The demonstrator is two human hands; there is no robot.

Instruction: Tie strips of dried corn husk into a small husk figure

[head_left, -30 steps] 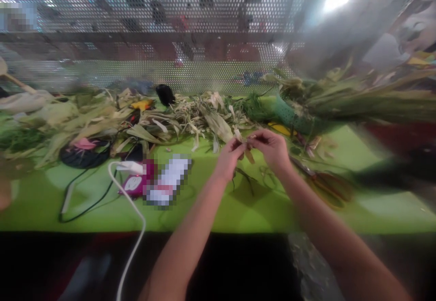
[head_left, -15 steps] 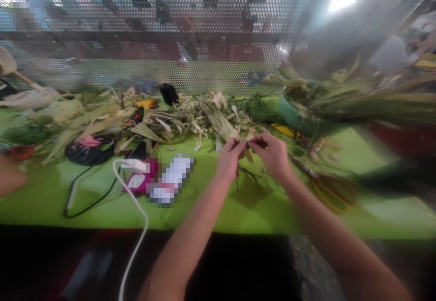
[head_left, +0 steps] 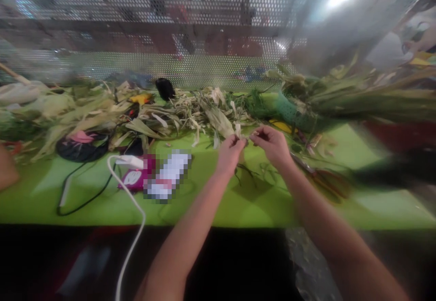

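Above the green table, both of my hands work close together on a pale strip of corn husk. My left hand is closed, thumb and fingers pinching the strip, which shows above and below the fingertips. Just right of it, my right hand is pinched shut at its fingertips; whatever sits between them is too small to make out. A small gap separates the two hands. Thin dark stems or threads lie below them. Behind the hands is a heap of dried husks.
Orange-handled scissors lie beside my right forearm. A teal basket and long husks are at right. Left are a blurred-out phone-shaped object, a magenta box with a white cable, and another person's arm.
My right hand has drawn slightly away from the left, widening the gap between the fingertips. The whole view has shifted a little, so the table things appear slightly further left and higher.
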